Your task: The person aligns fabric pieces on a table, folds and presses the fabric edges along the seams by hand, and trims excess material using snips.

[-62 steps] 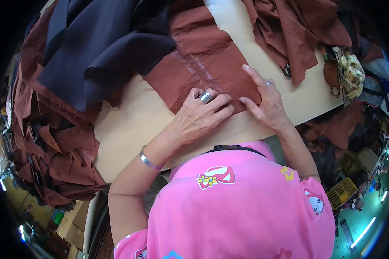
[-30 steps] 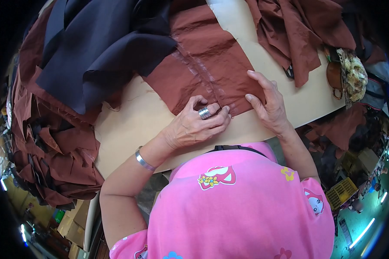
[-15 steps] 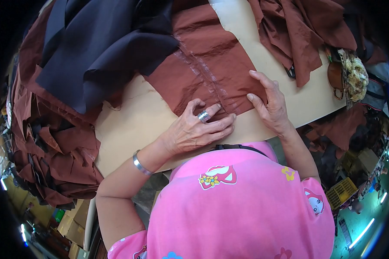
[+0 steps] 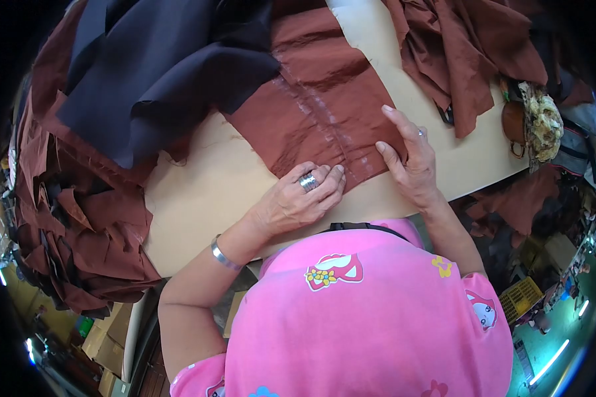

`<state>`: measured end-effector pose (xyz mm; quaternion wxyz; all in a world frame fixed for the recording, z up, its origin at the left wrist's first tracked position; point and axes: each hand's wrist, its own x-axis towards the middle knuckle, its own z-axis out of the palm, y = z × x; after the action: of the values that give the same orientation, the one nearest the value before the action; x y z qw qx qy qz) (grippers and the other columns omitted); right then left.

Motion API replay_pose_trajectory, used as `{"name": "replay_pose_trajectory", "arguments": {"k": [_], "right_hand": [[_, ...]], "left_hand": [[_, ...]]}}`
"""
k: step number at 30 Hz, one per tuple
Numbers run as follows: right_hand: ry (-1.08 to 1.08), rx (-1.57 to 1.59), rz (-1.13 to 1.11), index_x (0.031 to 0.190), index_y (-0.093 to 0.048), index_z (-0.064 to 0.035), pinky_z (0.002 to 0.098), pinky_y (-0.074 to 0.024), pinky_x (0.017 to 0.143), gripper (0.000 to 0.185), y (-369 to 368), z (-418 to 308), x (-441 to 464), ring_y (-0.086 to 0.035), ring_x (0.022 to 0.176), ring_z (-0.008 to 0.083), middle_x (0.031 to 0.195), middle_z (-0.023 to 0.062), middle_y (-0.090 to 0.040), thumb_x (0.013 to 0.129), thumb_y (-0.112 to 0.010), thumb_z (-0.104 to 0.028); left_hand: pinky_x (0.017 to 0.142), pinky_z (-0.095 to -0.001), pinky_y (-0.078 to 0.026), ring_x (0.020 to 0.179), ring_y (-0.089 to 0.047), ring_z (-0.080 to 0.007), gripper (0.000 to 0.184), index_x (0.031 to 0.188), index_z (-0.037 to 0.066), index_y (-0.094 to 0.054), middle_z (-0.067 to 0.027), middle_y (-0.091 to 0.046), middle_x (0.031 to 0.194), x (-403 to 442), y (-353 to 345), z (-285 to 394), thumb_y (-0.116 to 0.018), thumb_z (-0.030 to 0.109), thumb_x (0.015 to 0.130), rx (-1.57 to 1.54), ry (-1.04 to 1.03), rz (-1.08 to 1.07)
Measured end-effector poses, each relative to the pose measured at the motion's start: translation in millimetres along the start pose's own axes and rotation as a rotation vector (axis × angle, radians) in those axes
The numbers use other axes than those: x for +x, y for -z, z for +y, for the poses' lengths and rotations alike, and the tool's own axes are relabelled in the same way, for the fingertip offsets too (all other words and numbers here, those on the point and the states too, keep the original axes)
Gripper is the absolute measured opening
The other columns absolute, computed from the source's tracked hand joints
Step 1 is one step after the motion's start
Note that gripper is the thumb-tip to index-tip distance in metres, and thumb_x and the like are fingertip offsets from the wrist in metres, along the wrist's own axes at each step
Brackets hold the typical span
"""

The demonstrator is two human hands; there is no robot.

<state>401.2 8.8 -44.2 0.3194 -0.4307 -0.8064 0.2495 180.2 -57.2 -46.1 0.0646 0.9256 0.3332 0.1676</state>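
A reddish-brown cloth panel [image 4: 324, 86] lies on the pale tabletop, with a whitish-marked seam line running down it. My left hand [image 4: 297, 202], with a wide silver ring and a bracelet, is at the panel's near edge. Its fingers are curled together, pinched on the cloth beside the seam's end. My right hand [image 4: 414, 165] rests at the panel's right edge, thumb and forefinger spread apart and nothing held between them. Dark navy fabric [image 4: 179, 86] overlaps the panel's upper left side.
Brown cloth pieces [image 4: 93, 231] hang in a heap over the table's left side. More brown fabric [image 4: 460, 59] lies at the upper right. A brown, rounded item [image 4: 513, 122] and a crumpled yellowish bundle [image 4: 543, 122] sit at the right edge. Below is a yellow crate [image 4: 520, 299].
My left hand's fingers have drawn in from stretched to curled, pinching the cloth's near edge, and the hand has shifted slightly left. My right hand stays nearly in place, still spread.
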Motion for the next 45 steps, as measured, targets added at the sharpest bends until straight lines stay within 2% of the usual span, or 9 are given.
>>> {"name": "replay_pose_trajectory", "arguments": {"k": [9, 18, 21, 24, 27, 30, 33, 40, 45], "right_hand": [[0.014, -0.001, 0.015, 0.129, -0.05, -0.0087, 0.0325, -0.0373, 0.07, 0.059, 0, 2, -1, -0.05, 0.065, 0.0195, 0.102, 0.0052, -0.064, 0.073, -0.066, 0.002], [-0.013, 0.02, 0.013, 0.129, -0.051, -0.0101, 0.0318, -0.0373, 0.07, 0.059, 0, 1, -1, -0.049, 0.063, 0.0193, 0.087, 0.0048, -0.062, 0.073, -0.067, 0.001], [-0.017, 0.018, -0.01, 0.129, -0.052, -0.0099, 0.032, -0.0372, 0.069, 0.058, 1, 2, -2, -0.048, 0.063, 0.0191, 0.09, 0.0046, -0.063, 0.074, -0.067, 0.001], [-0.032, 0.02, -0.042, 0.13, -0.05, -0.0103, 0.0329, -0.0386, 0.071, 0.06, 4, 0, -2, -0.052, 0.067, 0.0209, 0.095, 0.007, -0.063, 0.073, -0.067, 0.0], [-0.085, 0.055, -0.055, 0.132, -0.047, -0.0108, 0.0347, -0.0402, 0.074, 0.064, 11, -5, 9, -0.055, 0.073, 0.0247, 0.105, 0.0103, -0.062, 0.073, -0.067, 0.0], [-0.189, -0.006, -0.042, 0.134, -0.043, -0.0111, 0.0368, -0.0411, 0.078, 0.066, 15, -5, 24, -0.058, 0.082, 0.0282, 0.116, 0.0106, -0.06, 0.073, -0.067, -0.002], [-0.164, -0.005, -0.07, 0.135, -0.042, -0.0116, 0.0371, -0.0408, 0.079, 0.066, 1, 4, 28, -0.059, 0.086, 0.028, 0.12, 0.0088, -0.058, 0.074, -0.066, -0.003], [-0.084, 0.068, -0.007, 0.133, -0.046, -0.0136, 0.0349, -0.0406, 0.078, 0.064, -1, 6, 26, -0.06, 0.09, 0.0255, 0.116, 0.0076, -0.061, 0.074, -0.065, 0.002], [-0.067, 0.088, 0.003, 0.13, -0.05, -0.0136, 0.0334, -0.0409, 0.079, 0.061, -1, 6, 27, -0.06, 0.089, 0.0247, 0.118, 0.007, -0.061, 0.073, -0.065, 0.003]], "left_hand": [[0.078, -0.0258, -0.045, 0.085, -0.055, -0.0131, 0.048, 0.124, 0.004, -0.054, -0.0064, -0.052, 0.122, 16, 5, 7, -0.05, 0.011, 0.077, 0.059, 0.082, -0.126], [0.072, -0.027, -0.045, 0.081, -0.053, -0.0132, 0.046, 0.124, 0.011, -0.055, -0.0011, -0.052, 0.122, 19, 11, 13, -0.051, 0.017, 0.079, 0.151, 0.092, -0.106], [0.072, -0.0272, -0.044, 0.082, -0.053, -0.0143, 0.046, 0.125, 0.014, -0.055, 0.0007, -0.053, 0.121, 16, 11, 16, -0.05, 0.018, 0.08, 0.142, 0.078, -0.094], [0.074, -0.0272, -0.045, 0.089, -0.055, -0.0163, 0.045, 0.124, 0.011, -0.055, -0.0021, -0.053, 0.122, 13, 12, 15, -0.05, 0.016, 0.08, 0.052, 0.069, -0.099], [0.079, -0.0301, -0.048, 0.098, -0.055, -0.0185, 0.045, 0.123, 0.008, -0.056, -0.005, -0.053, 0.123, 8, 4, 1, -0.05, 0.015, 0.078, -0.101, 0.096, 0.049], [0.084, -0.0332, -0.048, 0.104, -0.054, -0.0201, 0.045, 0.121, 0.005, -0.057, -0.0072, -0.051, 0.124, 15, 2, -7, -0.051, 0.013, 0.077, -0.064, 0.128, 0.047], [0.087, -0.0314, -0.047, 0.107, -0.053, -0.0206, 0.046, 0.122, 0.005, -0.057, -0.0078, -0.05, 0.127, 15, 0, -5, -0.05, 0.013, 0.077, 0.006, 0.15, -0.006], [0.087, -0.0295, -0.046, 0.106, -0.056, -0.021, 0.045, 0.121, 0.002, -0.056, -0.008, -0.051, 0.126, 13, -2, -1, -0.051, 0.013, 0.078, 0.072, 0.181, -0.01], [0.084, -0.0316, -0.046, 0.104, -0.057, -0.0202, 0.043, 0.12, 0.006, -0.058, -0.007, -0.053, 0.123, 16, 0, 3, -0.051, 0.014, 0.078, 0.133, 0.181, 0.0]]}}
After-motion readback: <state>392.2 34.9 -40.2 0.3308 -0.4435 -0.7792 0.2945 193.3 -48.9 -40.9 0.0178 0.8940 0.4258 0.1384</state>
